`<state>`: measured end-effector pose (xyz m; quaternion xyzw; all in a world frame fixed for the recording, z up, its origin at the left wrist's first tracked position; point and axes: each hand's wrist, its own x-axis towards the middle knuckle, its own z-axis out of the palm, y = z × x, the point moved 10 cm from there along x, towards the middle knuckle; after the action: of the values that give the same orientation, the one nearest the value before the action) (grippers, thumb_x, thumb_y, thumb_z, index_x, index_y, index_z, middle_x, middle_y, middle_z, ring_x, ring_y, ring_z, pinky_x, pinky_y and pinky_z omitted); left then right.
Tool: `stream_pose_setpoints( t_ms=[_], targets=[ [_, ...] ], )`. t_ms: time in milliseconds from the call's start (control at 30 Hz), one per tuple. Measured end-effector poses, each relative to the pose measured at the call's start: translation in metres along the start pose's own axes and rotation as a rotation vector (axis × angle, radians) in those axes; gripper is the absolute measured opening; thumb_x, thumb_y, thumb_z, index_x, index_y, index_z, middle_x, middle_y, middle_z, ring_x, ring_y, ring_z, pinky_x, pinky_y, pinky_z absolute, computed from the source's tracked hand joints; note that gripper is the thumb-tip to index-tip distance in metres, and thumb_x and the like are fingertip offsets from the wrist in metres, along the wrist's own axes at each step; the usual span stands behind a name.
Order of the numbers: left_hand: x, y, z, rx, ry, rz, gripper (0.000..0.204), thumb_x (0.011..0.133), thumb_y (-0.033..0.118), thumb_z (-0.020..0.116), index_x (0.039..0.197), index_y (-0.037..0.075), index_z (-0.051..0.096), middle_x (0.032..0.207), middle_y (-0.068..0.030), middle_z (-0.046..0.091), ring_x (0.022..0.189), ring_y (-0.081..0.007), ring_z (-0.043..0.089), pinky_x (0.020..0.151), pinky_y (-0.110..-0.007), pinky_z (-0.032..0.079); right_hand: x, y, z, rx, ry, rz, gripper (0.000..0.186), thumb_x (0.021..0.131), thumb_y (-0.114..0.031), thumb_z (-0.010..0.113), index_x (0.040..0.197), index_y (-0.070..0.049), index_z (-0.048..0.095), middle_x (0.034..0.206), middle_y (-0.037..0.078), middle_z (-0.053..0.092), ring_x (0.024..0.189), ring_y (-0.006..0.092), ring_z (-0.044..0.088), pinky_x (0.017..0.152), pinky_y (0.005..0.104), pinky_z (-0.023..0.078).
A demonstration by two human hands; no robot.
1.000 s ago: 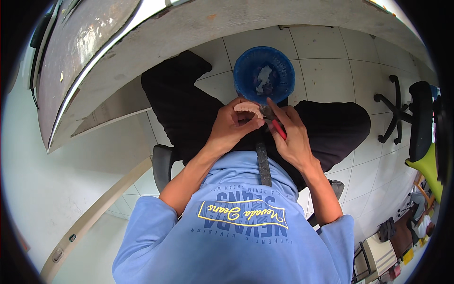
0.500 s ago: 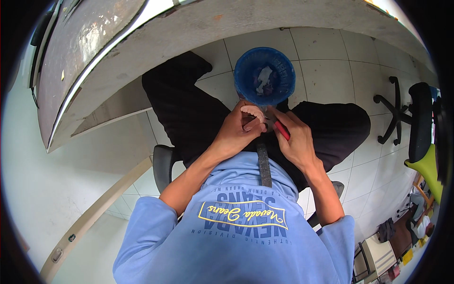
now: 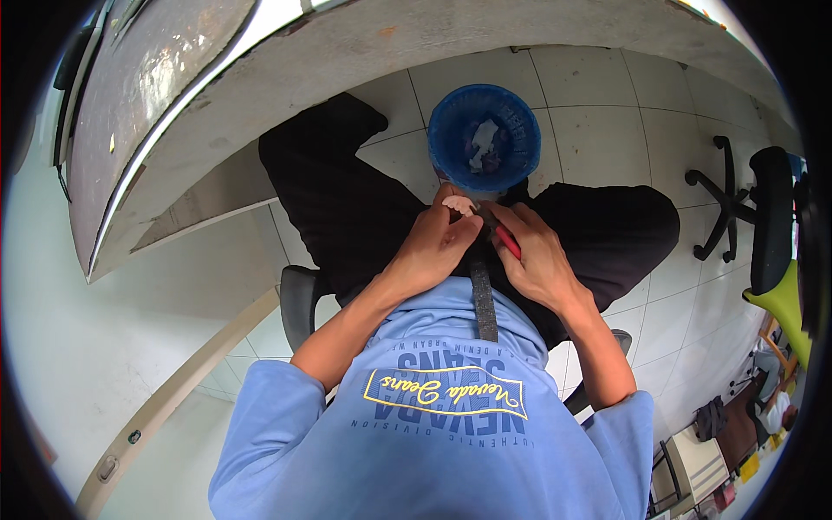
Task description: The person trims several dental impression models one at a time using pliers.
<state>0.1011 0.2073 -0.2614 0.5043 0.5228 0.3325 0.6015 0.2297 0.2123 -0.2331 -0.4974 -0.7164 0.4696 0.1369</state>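
A blue wastebasket (image 3: 522,146) stood on white floor tiles (image 3: 594,143), the gray bench (image 3: 381,54) beyond it, a black swivel chair (image 3: 770,217) to its right. On its near side, the left hand (image 3: 427,247) pinched a pink dental arch (image 3: 458,204) in its grip; the right hand (image 3: 541,262) gripped a red-handled tool (image 3: 508,242), whether touching the arch I could not tell.
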Motion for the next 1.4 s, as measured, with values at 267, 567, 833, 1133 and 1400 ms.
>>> stream_pose_setpoints(
  t_ms=[267,567,833,1133,1400],
  targets=[
    [0.003,-0.013,0.004,-0.084,-0.02,-0.08,0.008,0.098,0.005,0.054,0.093,0.005,0.048,0.088,-0.004,0.05,0.076,-0.0084,0.049,0.066,-0.024,0.041,0.001,0.016,0.01,-0.002,0.068,-0.01,0.025,0.088,-0.006,0.066,0.112,-0.005,0.062,0.088,0.018,0.062,0.077,0.0424,0.062,0.067,0.0467,0.05],
    [0.006,-0.015,-0.002,-0.215,-0.071,-0.187,0.023,0.107,0.021,0.04,0.095,0.004,0.05,0.081,-0.005,0.053,0.067,-0.0092,0.044,0.062,-0.024,0.04,0.006,0.01,-0.015,0.067,0.2,-0.07,0.049,0.087,-0.002,0.063,0.135,-0.007,0.055,0.114,0.019,0.058,0.099,0.0383,0.06,0.086,0.0441,0.049],
    [0.005,-0.001,0.001,-0.096,-0.057,-0.022,0.042,0.108,0.042,0.04,0.104,0.002,0.052,0.08,-0.0037,0.053,0.072,-0.0103,0.052,0.064,-0.026,0.044,0.004,0.001,0.0,-0.143,0.046,-0.11,0.067,0.085,-0.001,0.06,0.149,-0.006,0.043,0.106,0.016,0.051,0.099,0.0324,0.053,0.097,0.0439,0.042],
    [0.006,0.001,0.002,-0.087,-0.113,0.016,0.04,0.109,0.04,0.041,0.099,0.003,0.052,0.077,-0.0018,0.05,0.072,-0.0099,0.051,0.063,-0.025,0.043,0.008,0.003,0.006,-0.02,0.034,-0.045,0.044,0.087,-0.004,0.062,0.13,-0.006,0.055,0.11,0.018,0.056,0.099,0.0373,0.059,0.09,0.048,0.046],
    [0.008,-0.004,0.005,-0.148,-0.155,-0.05,0.037,0.109,0.037,0.041,0.099,0.004,0.052,0.078,-0.0021,0.05,0.074,-0.0102,0.053,0.063,-0.024,0.042,0.01,0.03,0.011,0.102,0.053,0.068,0.034,0.089,-0.004,0.063,0.122,-0.005,0.057,0.11,0.017,0.059,0.1,0.0379,0.059,0.09,0.0477,0.046]
  ],
)
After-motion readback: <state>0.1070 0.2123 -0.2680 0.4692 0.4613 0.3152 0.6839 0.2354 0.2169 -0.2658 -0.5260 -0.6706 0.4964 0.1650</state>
